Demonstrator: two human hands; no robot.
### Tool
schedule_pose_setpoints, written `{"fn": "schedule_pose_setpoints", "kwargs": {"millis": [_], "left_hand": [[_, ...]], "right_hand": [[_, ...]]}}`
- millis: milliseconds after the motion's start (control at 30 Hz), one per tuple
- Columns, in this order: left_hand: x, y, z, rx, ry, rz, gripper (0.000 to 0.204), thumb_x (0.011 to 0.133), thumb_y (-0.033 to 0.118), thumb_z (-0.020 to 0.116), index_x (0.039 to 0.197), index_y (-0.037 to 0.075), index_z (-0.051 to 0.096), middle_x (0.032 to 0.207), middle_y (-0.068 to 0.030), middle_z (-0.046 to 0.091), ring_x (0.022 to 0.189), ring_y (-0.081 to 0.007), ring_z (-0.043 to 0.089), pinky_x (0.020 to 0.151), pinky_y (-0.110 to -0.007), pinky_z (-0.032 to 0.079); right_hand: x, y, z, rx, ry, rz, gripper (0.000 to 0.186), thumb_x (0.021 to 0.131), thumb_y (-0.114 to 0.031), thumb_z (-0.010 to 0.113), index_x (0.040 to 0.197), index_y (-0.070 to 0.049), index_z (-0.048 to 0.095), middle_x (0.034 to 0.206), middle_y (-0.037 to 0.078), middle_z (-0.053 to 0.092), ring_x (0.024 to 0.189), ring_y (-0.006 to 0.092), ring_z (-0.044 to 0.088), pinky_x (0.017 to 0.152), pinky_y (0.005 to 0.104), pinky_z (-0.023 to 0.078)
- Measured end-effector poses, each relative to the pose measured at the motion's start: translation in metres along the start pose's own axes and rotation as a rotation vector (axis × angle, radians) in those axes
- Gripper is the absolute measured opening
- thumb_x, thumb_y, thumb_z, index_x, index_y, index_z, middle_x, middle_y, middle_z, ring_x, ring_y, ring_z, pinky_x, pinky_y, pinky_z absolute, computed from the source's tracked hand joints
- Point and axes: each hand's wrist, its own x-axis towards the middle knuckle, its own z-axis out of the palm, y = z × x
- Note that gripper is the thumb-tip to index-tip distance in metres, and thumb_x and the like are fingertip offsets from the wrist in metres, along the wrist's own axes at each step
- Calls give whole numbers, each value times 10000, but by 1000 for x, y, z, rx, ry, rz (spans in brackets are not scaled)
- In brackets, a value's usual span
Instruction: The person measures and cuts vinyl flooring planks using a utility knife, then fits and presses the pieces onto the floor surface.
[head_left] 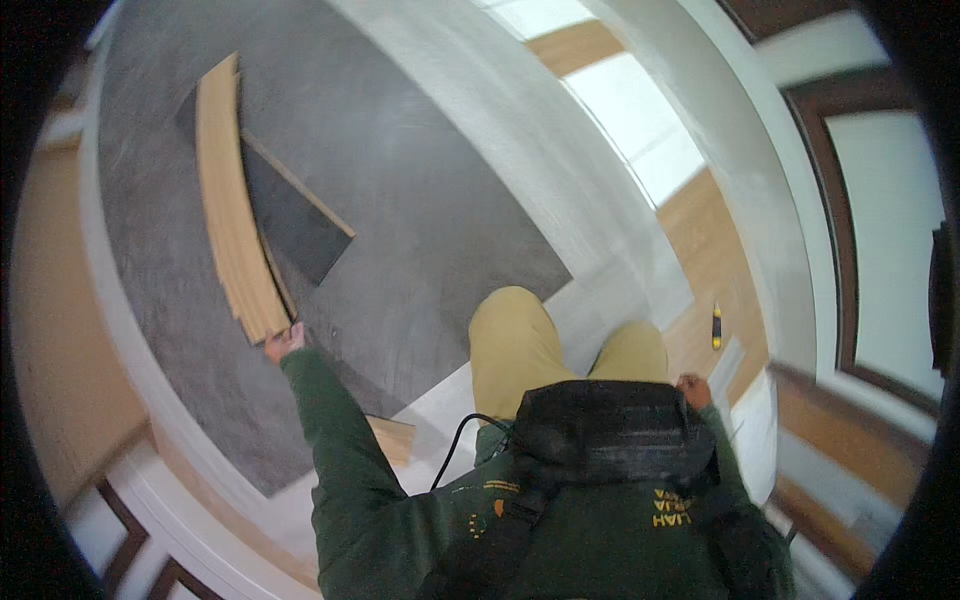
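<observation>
Leftmost, a tan panel (70, 270) borders the work area. Next, a long stack of wood-grain flooring planks (226, 200) lies lengthwise over a grey sheet (430, 210); the near end of its left edge is stepped. At that near end, the left hand (287, 342) grasps the right-hand corner, its fingers bracketing the edge. Under the stack and extending to its right lies 1 dark-faced board (298, 215) with a pale, wood-coloured long edge. Nearer the body, 1 short wood-grain offcut (395, 440) lies to the right of the left sleeve (340, 430), which partly covers it.

Centrally, 2 bent knees in khaki trousers (515, 335) are positioned above a black bag (610, 430) worn at the torso. The right hand (692, 390) is located beside the right knee, fingers curled; whether it grasps anything cannot be determined. Farther right, 1 yellow-and-black utility knife (717, 328) lies on wood-grain flooring (690, 335), near but apart from the right hand. Rightmost stands a white panel (890, 240) with a brown frame (838, 230).
</observation>
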Motion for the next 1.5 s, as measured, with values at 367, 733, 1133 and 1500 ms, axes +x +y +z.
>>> {"fn": "schedule_pose_setpoints", "kwargs": {"millis": [367,733,1133,1500], "left_hand": [[41,7,11,-541,191,-229,422,917,127,618,1280,-34,476,895,-149,401,783,-280,429,713,-492,511],[35,10,43,-848,109,-296,315,932,138,633,1143,-91,586,1047,-168,612,919,-324,559,735,-460,517],[-153,10,242,-908,-460,-77,265,850,-30,645,1094,-122,595,1016,-167,658,885,-235,644,772,-304,578],[-432,-94,374,-888,-486,-577,266,966,99,566,1135,-108,555,1046,-194,657,990,-277,653,866,-317,584]], "right_hand": [[-43,-6,-18,8,25,242,349,874,-241,611,1093,25,671,991,206,710,900,327,691,838,384,538],[-46,13,-8,16,28,206,347,874,-266,581,1059,10,682,987,230,693,952,377,663,863,434,518],[-19,43,41,398,58,215,374,858,-259,577,1091,15,677,1064,230,683,1021,390,641,913,451,495],[-57,126,90,438,183,219,305,865,-226,585,1051,-5,683,1019,212,688,982,384,647,877,446,505]]}}
